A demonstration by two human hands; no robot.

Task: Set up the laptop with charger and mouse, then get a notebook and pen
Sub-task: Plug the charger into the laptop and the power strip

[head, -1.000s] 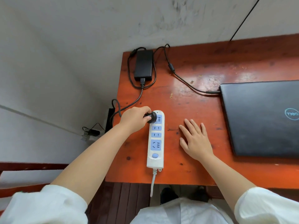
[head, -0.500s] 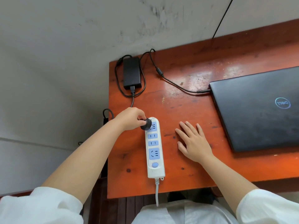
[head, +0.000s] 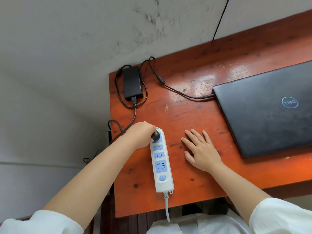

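- The wooden table (head: 199,119), red-orange and scuffed, is my landmark; it sits against a grey wall (head: 67,48), and everything below is placed by it.
- The laptop (head: 270,108) lies closed on the table's right part, dark lid up with a round logo, its left edge turned toward the middle of the table.
- The power strip (head: 162,159), white with blue sockets and a blue button, lies lengthwise near the table's left edge, and its white cord (head: 167,208) drops over the table's near edge.
- My left hand (head: 141,134) is over the far end of the power strip, near the table's left edge; my fingers are curled round the black plug (head: 155,136), which sits at the strip's farthest socket. I cannot tell whether the plug is fully seated.
- My right hand (head: 200,149) rests flat on the bare table between the strip and the laptop, fingers straight and a little spread, holding nothing.
- The charger brick (head: 132,83) lies at the table's far left corner, black, with cable looped round it.
- The charger cable (head: 179,92) runs from that corner across the table top to the laptop's left edge, where its connector meets the side.
- The mains lead (head: 134,114) goes from the brick toward the table's left edge, loops just off it, and disappears under my left hand.
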